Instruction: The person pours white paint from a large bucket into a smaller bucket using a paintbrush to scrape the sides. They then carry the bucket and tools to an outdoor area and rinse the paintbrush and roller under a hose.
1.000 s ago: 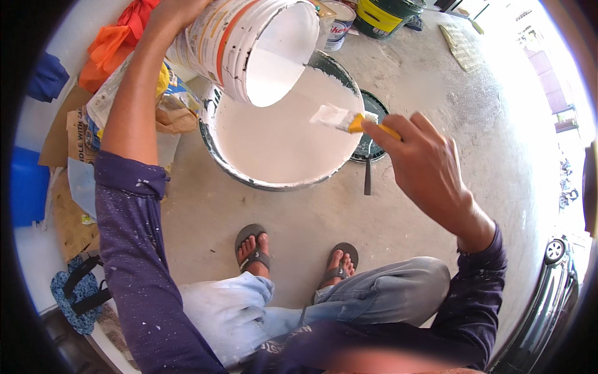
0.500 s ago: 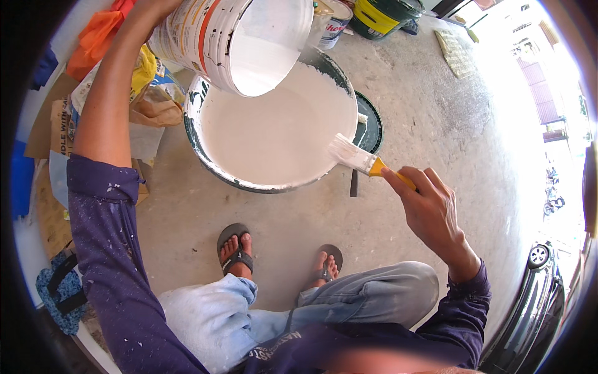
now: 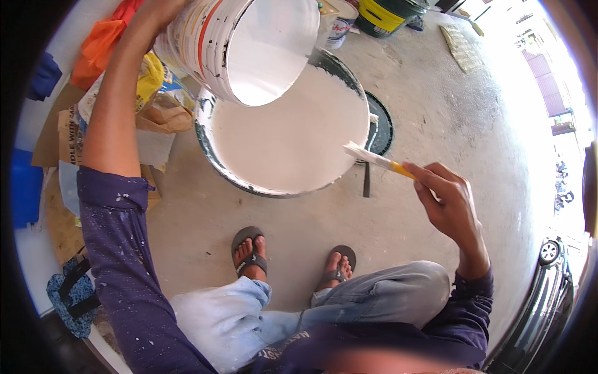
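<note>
Firstly: concrete floor (image 3: 423,118), grey and scuffed, beneath and all around the tub (image 3: 336,65).

Dark car (image 3: 529,318): well off to the tub's right, on its near side.

Tub, particulars: round, dark green, wide-mouthed; inner wall smeared white; holding pale paint (image 3: 280,140).

White bucket (image 3: 215,50), ribbed near the mouth, orange-banded: raised over the tub's far-left part, tilted, coated white inside. Left grip (image 3: 163,9) grasping it at the base end, fingers cut off by the upper edge of view. Handling, by judgement: lip best held well inside the tub's rim, tilt steady, so that drips land in the paint.

Black-and-yellow pail (image 3: 383,15): beyond the tub, to the right.

Round dark lid (image 3: 384,128): on the floor just right of the tub, partly hidden by it.

Paint can (image 3: 339,28), white: beyond the tub.

Flip-flops (image 3: 249,249), one dark pair, worn: near side of the tub.

Flat paintbrush (image 3: 378,159), yellow-handled, bristles whitened: slanting across the tub's right rim; contact with the rim cannot be told. Right grip (image 3: 458,206) pinching the handle's end. Handling, by judgement: bristles best wiped inward on the rim, so excess runs back; a pinch closer to the ferrule would likely steady the stroke.

Dark-handled hand tool (image 3: 367,181): right of the tub, below the brush.
</note>
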Motion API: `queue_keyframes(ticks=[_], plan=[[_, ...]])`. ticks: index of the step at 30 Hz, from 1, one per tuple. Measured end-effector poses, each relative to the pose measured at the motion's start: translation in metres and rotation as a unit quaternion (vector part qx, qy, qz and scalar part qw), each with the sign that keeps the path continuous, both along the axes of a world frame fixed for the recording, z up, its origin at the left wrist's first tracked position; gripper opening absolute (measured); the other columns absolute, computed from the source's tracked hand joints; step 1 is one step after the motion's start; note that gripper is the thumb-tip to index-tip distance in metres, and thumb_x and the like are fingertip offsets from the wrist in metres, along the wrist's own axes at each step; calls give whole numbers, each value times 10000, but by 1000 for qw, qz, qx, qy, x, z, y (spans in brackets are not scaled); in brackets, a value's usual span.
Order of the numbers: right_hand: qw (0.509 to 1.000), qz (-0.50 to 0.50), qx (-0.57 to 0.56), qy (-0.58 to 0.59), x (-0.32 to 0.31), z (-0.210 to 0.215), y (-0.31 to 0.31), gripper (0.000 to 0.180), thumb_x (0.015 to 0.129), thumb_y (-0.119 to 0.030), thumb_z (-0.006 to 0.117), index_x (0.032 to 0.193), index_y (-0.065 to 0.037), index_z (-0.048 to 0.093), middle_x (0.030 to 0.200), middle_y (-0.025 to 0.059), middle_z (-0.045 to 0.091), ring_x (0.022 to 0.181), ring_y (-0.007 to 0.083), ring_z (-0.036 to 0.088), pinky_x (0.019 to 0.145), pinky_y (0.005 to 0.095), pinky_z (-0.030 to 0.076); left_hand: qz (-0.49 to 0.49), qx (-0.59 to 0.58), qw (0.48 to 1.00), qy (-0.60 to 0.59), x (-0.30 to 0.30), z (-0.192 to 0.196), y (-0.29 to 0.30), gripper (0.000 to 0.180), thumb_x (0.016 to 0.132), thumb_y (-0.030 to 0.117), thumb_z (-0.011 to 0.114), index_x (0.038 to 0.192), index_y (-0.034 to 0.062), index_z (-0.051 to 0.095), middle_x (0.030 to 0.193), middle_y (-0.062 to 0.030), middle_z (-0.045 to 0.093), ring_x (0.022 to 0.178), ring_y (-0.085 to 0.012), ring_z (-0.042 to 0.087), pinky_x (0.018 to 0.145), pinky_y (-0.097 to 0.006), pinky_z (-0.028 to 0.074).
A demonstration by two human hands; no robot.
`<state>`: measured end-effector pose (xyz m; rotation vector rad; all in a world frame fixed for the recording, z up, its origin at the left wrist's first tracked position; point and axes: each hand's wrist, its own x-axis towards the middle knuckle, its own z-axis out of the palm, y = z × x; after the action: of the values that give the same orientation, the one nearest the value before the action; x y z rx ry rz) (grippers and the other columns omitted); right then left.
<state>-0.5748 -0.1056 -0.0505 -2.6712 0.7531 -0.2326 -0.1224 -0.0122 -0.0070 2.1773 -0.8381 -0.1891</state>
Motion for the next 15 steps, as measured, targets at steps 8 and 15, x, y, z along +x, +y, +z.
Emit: queue_keyframes(ticks=[8, 15], plan=[[946, 141, -282, -80, 73, 35, -23, 317, 871, -5, 708, 1167, -106, 758, 941, 70, 695, 828, 195, 646, 685, 335, 546, -7, 11, 996, 94, 48, -17, -10, 669, 848, 558, 692, 1190, -15, 727, 1071, -163, 746, 927, -245, 719, 813, -359, 549], [849, 246, -463, -66, 285, 3, -39, 117, 855, -129, 699, 950, -133, 768, 1040, 57, 721, 1028, 240, 689, 810, 357, 598, -60, 3, 984, 166, 62, -14, -27, 813, 794, 556, 754, 1220, -130, 662, 1092, -212, 733, 883, -282, 750, 782, -385, 588]])
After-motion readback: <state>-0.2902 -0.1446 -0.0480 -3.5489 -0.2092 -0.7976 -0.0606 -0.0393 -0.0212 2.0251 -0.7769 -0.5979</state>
